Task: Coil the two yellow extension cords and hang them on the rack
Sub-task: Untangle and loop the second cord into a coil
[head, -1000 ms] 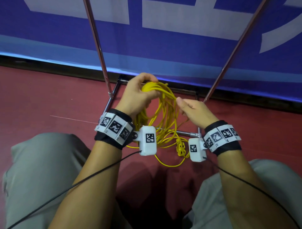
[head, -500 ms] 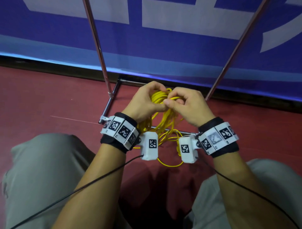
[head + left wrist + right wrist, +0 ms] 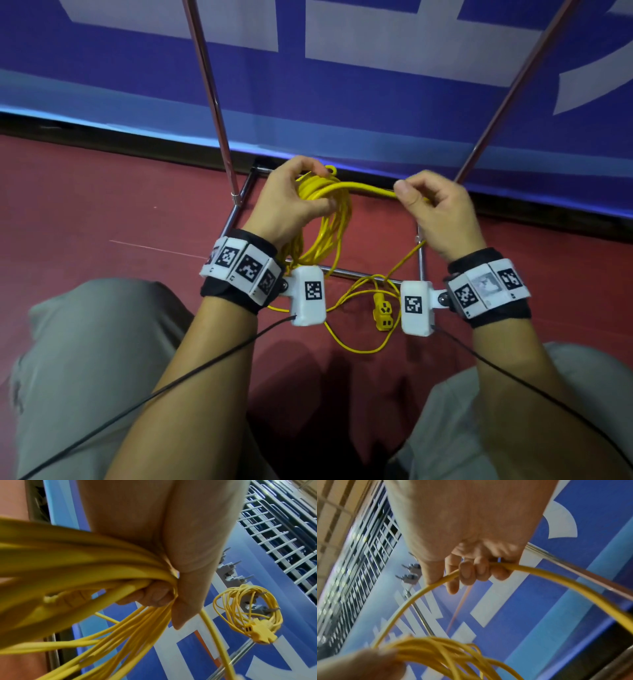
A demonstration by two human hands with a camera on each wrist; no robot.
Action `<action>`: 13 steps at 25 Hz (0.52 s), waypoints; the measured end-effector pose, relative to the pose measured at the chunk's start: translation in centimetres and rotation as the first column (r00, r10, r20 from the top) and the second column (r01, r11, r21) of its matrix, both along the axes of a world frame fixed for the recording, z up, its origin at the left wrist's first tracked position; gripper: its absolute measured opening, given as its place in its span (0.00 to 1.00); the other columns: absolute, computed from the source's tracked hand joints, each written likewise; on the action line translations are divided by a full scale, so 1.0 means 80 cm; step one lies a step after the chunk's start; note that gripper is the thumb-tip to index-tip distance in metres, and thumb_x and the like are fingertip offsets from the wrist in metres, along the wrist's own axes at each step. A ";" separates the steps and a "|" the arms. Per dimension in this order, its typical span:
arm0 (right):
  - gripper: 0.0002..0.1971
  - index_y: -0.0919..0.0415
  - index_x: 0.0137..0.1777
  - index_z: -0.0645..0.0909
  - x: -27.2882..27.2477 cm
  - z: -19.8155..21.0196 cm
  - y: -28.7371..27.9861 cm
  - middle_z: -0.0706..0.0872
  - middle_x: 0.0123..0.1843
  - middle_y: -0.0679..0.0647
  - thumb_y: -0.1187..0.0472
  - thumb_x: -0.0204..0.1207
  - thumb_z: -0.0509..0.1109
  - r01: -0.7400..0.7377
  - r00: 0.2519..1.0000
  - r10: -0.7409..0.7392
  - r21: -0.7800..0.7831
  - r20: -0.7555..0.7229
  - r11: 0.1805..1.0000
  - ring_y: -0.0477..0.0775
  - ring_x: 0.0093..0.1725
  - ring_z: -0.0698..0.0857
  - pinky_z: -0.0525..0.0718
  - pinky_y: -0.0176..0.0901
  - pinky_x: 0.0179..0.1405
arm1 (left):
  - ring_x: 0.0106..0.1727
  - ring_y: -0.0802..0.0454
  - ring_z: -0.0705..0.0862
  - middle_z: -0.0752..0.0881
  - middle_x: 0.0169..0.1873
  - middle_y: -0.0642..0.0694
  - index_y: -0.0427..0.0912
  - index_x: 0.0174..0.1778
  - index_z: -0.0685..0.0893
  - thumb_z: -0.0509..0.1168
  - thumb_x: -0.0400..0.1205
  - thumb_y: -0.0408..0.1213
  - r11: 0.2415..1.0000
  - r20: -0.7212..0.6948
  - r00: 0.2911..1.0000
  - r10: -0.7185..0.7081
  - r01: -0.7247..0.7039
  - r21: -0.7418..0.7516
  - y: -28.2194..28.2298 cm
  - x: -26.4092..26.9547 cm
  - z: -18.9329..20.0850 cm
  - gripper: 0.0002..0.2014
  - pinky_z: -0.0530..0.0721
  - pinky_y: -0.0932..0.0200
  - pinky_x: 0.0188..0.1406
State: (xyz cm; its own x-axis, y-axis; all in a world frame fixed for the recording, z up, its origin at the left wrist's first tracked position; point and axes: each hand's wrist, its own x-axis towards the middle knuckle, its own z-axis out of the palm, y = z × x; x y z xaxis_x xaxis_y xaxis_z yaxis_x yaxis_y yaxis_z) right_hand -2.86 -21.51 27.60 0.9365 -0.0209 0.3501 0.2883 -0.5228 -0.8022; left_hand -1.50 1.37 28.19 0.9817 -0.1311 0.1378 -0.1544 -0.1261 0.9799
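Note:
My left hand [image 3: 294, 202] grips the top of a coil of yellow extension cord [image 3: 334, 226], its loops hanging down over the rack's base; the wrist view shows the fingers [image 3: 154, 596] curled round the bundle [image 3: 96, 572]. My right hand [image 3: 431, 205] pinches a loose strand [image 3: 363, 188] running right from the coil, held between thumb and fingers [image 3: 467, 573]. The cord's yellow socket end [image 3: 383, 310] lies on the floor between my wrists. A second coiled yellow cord [image 3: 247, 614] hangs on a rack peg above.
The chrome rack's two slanted poles [image 3: 212, 102] [image 3: 507, 96] rise from a rectangular base frame [image 3: 349, 272] on the red floor. A blue-and-white banner [image 3: 342, 85] stands behind it. My grey-trousered knees [image 3: 89, 359] flank the cord tail.
My hands, together at the coil's top half a second ago, have drawn apart. The right hand has moved right, pulling a strand out straight from the coil.

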 end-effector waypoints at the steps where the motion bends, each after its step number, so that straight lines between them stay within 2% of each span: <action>1: 0.11 0.53 0.37 0.82 -0.003 0.007 0.005 0.74 0.26 0.43 0.48 0.76 0.71 -0.013 0.999 0.013 0.013 0.030 1.000 0.41 0.28 0.69 0.68 0.38 0.31 | 0.32 0.58 0.84 0.89 0.38 0.43 0.41 0.50 0.79 0.78 0.65 0.25 1.000 0.000 1.000 -0.010 0.010 0.019 -0.003 -0.001 -0.004 0.22 0.85 0.60 0.34; 2: 0.12 0.54 0.37 0.82 -0.005 0.012 0.012 0.73 0.24 0.43 0.48 0.75 0.73 -0.020 0.999 0.020 0.001 0.043 1.000 0.41 0.25 0.67 0.67 0.37 0.28 | 0.36 0.53 0.85 0.89 0.43 0.36 0.43 0.51 0.79 0.78 0.62 0.30 0.999 0.000 1.000 -0.025 0.025 0.044 -0.008 -0.001 -0.008 0.22 0.88 0.51 0.40; 3: 0.12 0.55 0.36 0.82 -0.008 0.015 0.022 0.72 0.22 0.42 0.48 0.73 0.74 -0.028 0.998 0.029 -0.026 0.048 0.999 0.42 0.23 0.67 0.66 0.36 0.27 | 0.38 0.50 0.85 0.89 0.46 0.34 0.46 0.50 0.80 0.78 0.61 0.35 0.997 0.002 0.999 -0.042 0.042 0.068 -0.013 -0.003 -0.012 0.23 0.88 0.45 0.44; 5: 0.11 0.54 0.36 0.80 -0.013 0.012 0.046 0.74 0.21 0.39 0.50 0.71 0.77 -0.054 0.997 0.057 -0.076 0.042 0.996 0.41 0.23 0.71 0.66 0.29 0.27 | 0.41 0.50 0.84 0.88 0.46 0.38 0.48 0.50 0.80 0.78 0.60 0.38 0.991 0.022 0.996 -0.086 0.084 0.108 -0.022 -0.004 -0.021 0.23 0.87 0.42 0.48; 7: 0.12 0.56 0.37 0.79 -0.015 0.001 0.062 0.77 0.24 0.41 0.51 0.73 0.76 -0.083 0.996 0.087 -0.118 0.031 0.989 0.42 0.25 0.75 0.68 0.30 0.28 | 0.40 0.56 0.83 0.87 0.43 0.48 0.46 0.49 0.81 0.78 0.63 0.35 0.987 0.046 0.994 -0.100 0.094 0.130 -0.027 -0.007 -0.021 0.20 0.86 0.51 0.47; 10: 0.21 0.60 0.38 0.77 -0.007 -0.020 0.043 0.77 0.26 0.51 0.41 0.79 0.67 -0.061 0.993 0.037 -0.235 -0.109 0.970 0.51 0.30 0.76 0.75 0.48 0.36 | 0.28 0.67 0.78 0.83 0.34 0.51 0.38 0.49 0.81 0.76 0.71 0.23 0.998 0.046 0.997 -0.061 0.060 0.027 -0.021 -0.005 -0.008 0.15 0.77 0.70 0.32; 12: 0.31 0.63 0.36 0.75 -0.001 -0.028 0.018 0.74 0.26 0.54 0.31 0.78 0.59 -0.045 0.981 0.003 -0.211 -0.196 0.977 0.52 0.32 0.74 0.78 0.55 0.40 | 0.21 0.67 0.76 0.81 0.28 0.52 0.35 0.51 0.80 0.74 0.72 0.18 1.000 0.032 0.999 -0.004 0.004 -0.005 -0.008 0.002 -0.002 0.15 0.73 0.73 0.24; 13: 0.32 0.63 0.35 0.75 0.001 -0.028 0.008 0.74 0.28 0.58 0.30 0.77 0.58 -0.030 0.984 0.003 -0.144 -0.179 0.989 0.51 0.33 0.73 0.79 0.57 0.41 | 0.20 0.66 0.75 0.81 0.26 0.54 0.35 0.51 0.80 0.75 0.72 0.17 1.000 0.023 1.000 0.005 -0.006 0.010 0.000 0.005 -0.002 0.17 0.72 0.72 0.22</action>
State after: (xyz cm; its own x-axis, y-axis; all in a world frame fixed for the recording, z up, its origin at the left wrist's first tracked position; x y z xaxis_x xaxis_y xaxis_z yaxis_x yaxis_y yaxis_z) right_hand -2.77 -20.84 25.35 0.9838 0.0339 0.1758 0.1571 -0.6340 -0.7572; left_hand -1.12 1.37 28.03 0.9791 -0.1272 0.1587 -0.1757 -0.1367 0.9749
